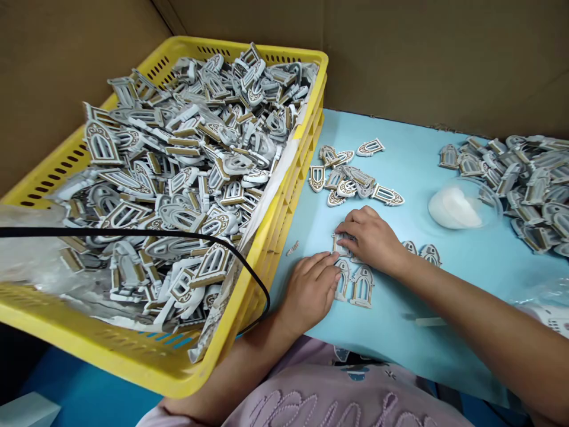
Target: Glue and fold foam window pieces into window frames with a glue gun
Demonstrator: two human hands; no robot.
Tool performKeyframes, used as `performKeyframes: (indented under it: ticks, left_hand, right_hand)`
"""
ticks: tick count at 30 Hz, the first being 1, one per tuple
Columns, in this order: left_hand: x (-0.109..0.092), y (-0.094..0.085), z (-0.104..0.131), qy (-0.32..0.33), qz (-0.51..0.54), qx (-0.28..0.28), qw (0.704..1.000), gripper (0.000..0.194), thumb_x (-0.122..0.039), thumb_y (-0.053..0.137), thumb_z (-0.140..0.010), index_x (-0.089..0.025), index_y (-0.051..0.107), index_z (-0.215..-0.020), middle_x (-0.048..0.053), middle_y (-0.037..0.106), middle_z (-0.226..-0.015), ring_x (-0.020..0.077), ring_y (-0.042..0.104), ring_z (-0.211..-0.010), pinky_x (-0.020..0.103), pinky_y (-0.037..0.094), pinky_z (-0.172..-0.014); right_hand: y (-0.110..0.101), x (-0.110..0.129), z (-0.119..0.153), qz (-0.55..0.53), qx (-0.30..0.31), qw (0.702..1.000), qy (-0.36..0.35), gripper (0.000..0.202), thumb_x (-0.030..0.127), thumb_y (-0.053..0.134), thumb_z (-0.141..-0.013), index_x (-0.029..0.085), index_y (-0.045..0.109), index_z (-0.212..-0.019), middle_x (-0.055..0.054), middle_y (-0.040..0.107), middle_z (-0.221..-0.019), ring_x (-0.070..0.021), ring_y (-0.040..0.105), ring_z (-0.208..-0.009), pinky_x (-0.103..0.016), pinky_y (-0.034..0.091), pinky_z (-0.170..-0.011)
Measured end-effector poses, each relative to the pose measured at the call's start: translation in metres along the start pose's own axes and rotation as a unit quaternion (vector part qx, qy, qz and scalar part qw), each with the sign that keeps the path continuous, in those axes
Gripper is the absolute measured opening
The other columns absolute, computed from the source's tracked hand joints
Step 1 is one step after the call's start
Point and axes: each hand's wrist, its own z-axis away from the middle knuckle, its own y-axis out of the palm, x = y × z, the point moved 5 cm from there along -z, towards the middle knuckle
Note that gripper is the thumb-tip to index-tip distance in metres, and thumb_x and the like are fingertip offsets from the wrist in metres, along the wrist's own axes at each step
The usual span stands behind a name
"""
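Note:
My right hand (pixel 372 238) is over a small grey arched window piece (pixel 341 248), its thumb and fingers bent around the piece's top edge. My left hand (pixel 312 289) lies on the blue table (pixel 306 338), fingers stretched out and fingertips at the lower left of that same piece. Just below, two similar arched pieces (pixel 363 286) lie side by side, plain grey face up; the left one is partly covered by my left fingers. Two more arched pieces (pixel 430 255) show behind my right wrist, one of them partly hidden.
At left, a yellow crate (pixel 284 207) holds a heap of white-and-gold arched pieces (pixel 178 160). A loose group (pixel 351 181) lies beyond my hands, and a pile (pixel 533 178) at far right. A clear bowl (pixel 462 204) holds white material. A black cable (pixel 240 258) crosses the crate.

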Motion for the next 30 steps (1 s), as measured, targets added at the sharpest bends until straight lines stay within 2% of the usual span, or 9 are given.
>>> performKeyframes:
  ticks: [6, 9, 11, 13, 16, 20, 24, 27, 30]
  left_hand:
    - [0.002, -0.009, 0.0, -0.024, 0.094, -0.048, 0.994, 0.017, -0.018, 0.052, -0.095, -0.02, 0.069, -0.099, 0.008, 0.073, -0.117, 0.0238, 0.066, -0.111, 0.042, 0.051, -0.098]
    - [0.006, -0.016, 0.001, -0.127, 0.19, -0.075, 0.971, 0.017, -0.025, 0.055, -0.096, -0.019, 0.069, -0.088, 0.004, 0.075, -0.089, 0.0172, 0.068, -0.084, 0.03, 0.054, -0.078]
    - [0.003, -0.015, 0.002, -0.177, 0.22, -0.068, 0.957, 0.022, -0.028, 0.056, -0.096, -0.018, 0.068, -0.081, 0.0, 0.069, -0.072, 0.0136, 0.063, -0.067, 0.024, 0.049, -0.062]
    - [-0.002, -0.012, 0.001, -0.183, 0.229, -0.058, 0.954, 0.024, -0.03, 0.058, -0.096, -0.017, 0.068, -0.079, -0.001, 0.066, -0.067, 0.0122, 0.06, -0.061, 0.023, 0.047, -0.057]
    - [-0.009, -0.004, -0.003, -0.162, 0.231, -0.048, 0.958, 0.021, -0.031, 0.06, -0.094, -0.018, 0.069, -0.081, 0.0, 0.069, -0.07, 0.0132, 0.062, -0.064, 0.024, 0.049, -0.061]
    - [-0.019, 0.007, -0.008, -0.077, 0.179, -0.017, 0.981, 0.012, -0.027, 0.063, -0.092, -0.021, 0.073, -0.089, 0.004, 0.076, -0.091, 0.0213, 0.066, -0.09, 0.036, 0.051, -0.083]
    - [-0.034, 0.017, -0.006, 0.054, 0.009, -0.002, 0.998, 0.015, -0.026, 0.059, -0.095, -0.02, 0.07, -0.088, 0.006, 0.071, -0.125, 0.0285, 0.059, -0.117, 0.045, 0.047, -0.09]
    - [-0.037, 0.023, -0.005, 0.072, -0.035, 0.0, 0.997, 0.017, -0.028, 0.057, -0.096, -0.019, 0.067, -0.085, 0.006, 0.069, -0.128, 0.0281, 0.059, -0.119, 0.046, 0.045, -0.089]
    - [-0.036, 0.026, -0.005, 0.072, -0.045, 0.004, 0.996, 0.018, -0.028, 0.057, -0.097, -0.019, 0.066, -0.085, 0.006, 0.069, -0.129, 0.0277, 0.058, -0.12, 0.046, 0.042, -0.089]
  right_hand:
    - [-0.015, 0.005, 0.006, -0.054, -0.035, 0.996, 0.054, 0.021, 0.03, 0.057, -0.094, 0.016, 0.068, -0.106, -0.013, 0.066, -0.098, -0.029, 0.051, -0.099, -0.043, 0.042, -0.09]
    - [-0.03, 0.016, 0.022, -0.138, -0.046, 0.985, 0.096, 0.028, 0.036, 0.043, -0.101, 0.018, 0.061, -0.113, -0.009, 0.068, -0.098, -0.0234, 0.058, -0.093, -0.04, 0.047, -0.086]
    - [-0.031, 0.028, 0.037, -0.209, -0.01, 0.972, 0.109, 0.028, 0.042, 0.049, -0.099, 0.021, 0.06, -0.113, -0.003, 0.07, -0.091, -0.0173, 0.064, -0.081, -0.032, 0.053, -0.073]
    - [-0.027, 0.036, 0.052, -0.259, 0.025, 0.958, 0.122, 0.027, 0.045, 0.06, -0.093, 0.021, 0.063, -0.105, 0.0, 0.07, -0.082, -0.0137, 0.066, -0.07, -0.025, 0.054, -0.063]
    - [-0.023, 0.027, 0.065, -0.268, 0.013, 0.949, 0.166, 0.027, 0.044, 0.058, -0.093, 0.018, 0.065, -0.09, -0.002, 0.071, -0.077, -0.0137, 0.067, -0.068, -0.025, 0.054, -0.061]
    - [-0.03, -0.011, 0.06, -0.187, -0.046, 0.957, 0.218, 0.022, 0.034, 0.059, -0.091, 0.018, 0.069, -0.1, -0.004, 0.073, -0.085, -0.0161, 0.066, -0.071, -0.03, 0.052, -0.065]
    - [-0.03, -0.025, 0.043, -0.114, -0.006, 0.979, 0.171, 0.023, 0.016, 0.063, -0.084, 0.025, 0.075, -0.101, -0.001, 0.076, -0.093, -0.0187, 0.068, -0.085, -0.033, 0.051, -0.081]
    - [-0.025, -0.021, 0.038, -0.07, 0.018, 0.988, 0.134, 0.029, 0.011, 0.061, -0.084, 0.025, 0.075, -0.105, -0.003, 0.076, -0.105, -0.0215, 0.067, -0.1, -0.035, 0.048, -0.091]
    - [-0.021, -0.018, 0.038, -0.026, 0.023, 0.992, 0.123, 0.03, 0.012, 0.06, -0.085, 0.022, 0.073, -0.111, -0.004, 0.075, -0.093, -0.0231, 0.065, -0.092, -0.035, 0.049, -0.083]
